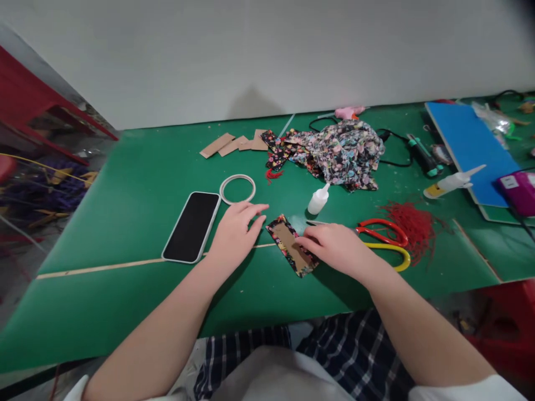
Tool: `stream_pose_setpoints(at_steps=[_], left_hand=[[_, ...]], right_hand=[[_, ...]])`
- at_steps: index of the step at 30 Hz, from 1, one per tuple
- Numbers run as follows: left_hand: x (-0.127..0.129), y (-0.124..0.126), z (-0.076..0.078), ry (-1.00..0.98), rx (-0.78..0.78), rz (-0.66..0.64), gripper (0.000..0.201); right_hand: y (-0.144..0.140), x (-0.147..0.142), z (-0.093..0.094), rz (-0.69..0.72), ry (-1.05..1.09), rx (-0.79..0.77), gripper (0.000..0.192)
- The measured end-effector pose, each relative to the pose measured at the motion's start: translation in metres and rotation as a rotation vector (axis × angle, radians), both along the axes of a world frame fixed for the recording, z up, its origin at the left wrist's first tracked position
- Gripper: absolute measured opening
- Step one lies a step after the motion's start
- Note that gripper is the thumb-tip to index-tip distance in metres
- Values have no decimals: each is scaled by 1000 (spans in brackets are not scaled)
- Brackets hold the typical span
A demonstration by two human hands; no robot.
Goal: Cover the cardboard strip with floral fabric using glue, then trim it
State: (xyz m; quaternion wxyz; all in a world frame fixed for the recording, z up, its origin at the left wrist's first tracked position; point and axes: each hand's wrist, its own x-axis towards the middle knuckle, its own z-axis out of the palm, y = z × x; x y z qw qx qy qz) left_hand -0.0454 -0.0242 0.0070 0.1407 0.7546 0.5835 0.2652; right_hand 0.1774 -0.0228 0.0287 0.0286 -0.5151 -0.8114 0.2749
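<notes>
Fabric-wrapped card [292, 246], a small brown rectangle with floral cloth folded over its edges, lies brown side up on the green table [137, 184], close to the near edge and right in front of me. My right hand [336, 249] lies on its 3 o'clock side, fingers bent and pressing down on the folded cloth border, which I judge keeps the flap flat against the card. My left hand [234, 231] rests flat on the table at the card's 9 o'clock, fingers loosely together and holding nothing, the fingertips just short of the card's corner (near enough to steady it).

A small glue bottle [318, 199] lies tipped over at the card's 1 o'clock, within easy reach of my right hand. Scissors [387, 240] with red and yellow handles sit at 3 o'clock, just beyond my right hand, beside a bunch of red thread [412, 223]. A phone [192, 226] lies face up at 9 o'clock past my left hand, with a white ring [237, 188] at its far corner. At 12 o'clock, further back, a heap of floral fabric [338, 151] and several bare card strips [232, 145] wait, presumably stock of the same materials.
</notes>
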Motion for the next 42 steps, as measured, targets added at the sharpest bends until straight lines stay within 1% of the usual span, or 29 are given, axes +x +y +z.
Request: stream_pose_setpoints(at_steps=[2, 4, 5, 6, 8, 10, 12, 13, 15, 18, 22, 23, 25, 26, 27, 28, 30, 32, 34, 36, 38, 42], left_hand=[[1, 0, -2, 78, 31, -34, 22], [7, -1, -6, 150, 79, -95, 24], [11, -2, -8, 186, 92, -128, 27], [16, -2, -10, 220, 98, -159, 29], [26, -3, -15, 271, 97, -190, 34], [35, -1, -21, 307, 99, -182, 37], [40, 2, -25, 340, 100, -164, 36], [41, 4, -26, 351, 100, -154, 33], [42, 8, -28, 354, 100, -137, 27], [41, 10, -28, 323, 99, -132, 20], [38, 9, -30, 226, 92, -115, 17], [38, 9, -31, 196, 88, -103, 17], [36, 10, -32, 147, 76, -83, 16], [35, 11, -33, 128, 69, -76, 15], [35, 11, -33, 114, 59, -74, 15], [34, 12, -32, 101, 46, -74, 14], [34, 14, -31, 73, 19, -74, 13], [33, 15, -30, 38, -9, -71, 12], [32, 16, -29, 2, -36, -69, 12], [31, 16, -28, -23, -63, -72, 12], [30, 16, -28, -34, -75, -73, 12], [29, 17, -29, -27, -81, -70, 11]], right_hand=[[4, 12, 1, -121, 27, 49, 42], [13, 26, 0, -338, 89, 144, 43], [20, 31, -2, -408, 114, 185, 44], [26, 35, -5, -413, 125, 190, 48], [39, 36, -14, -304, 135, 156, 54], [48, 30, -21, -201, 127, 179, 44], [52, 23, -25, -135, 121, 185, 31], [52, 20, -26, -120, 107, 186, 28], [50, 17, -24, -111, 52, 196, 29], [45, 19, -15, -103, -11, 229, 31], [42, 23, 8, -23, 47, 256, 36], [41, 23, 15, -39, 57, 278, 40], [40, 24, 28, -146, 28, 318, 47], [39, 24, 34, -195, 13, 331, 47], [37, 24, 39, -213, 9, 339, 44], [37, 24, 42, -209, 25, 355, 38], [35, 21, 45, -159, 126, 374, 29], [36, 16, 41, -139, 258, 373, 31], [38, 7, 34, -187, 325, 360, 40], [40, -2, 23, -251, 306, 363, 49], [43, -10, 12, -287, 280, 387, 52], [47, -20, -4, -297, 278, 402, 53]])
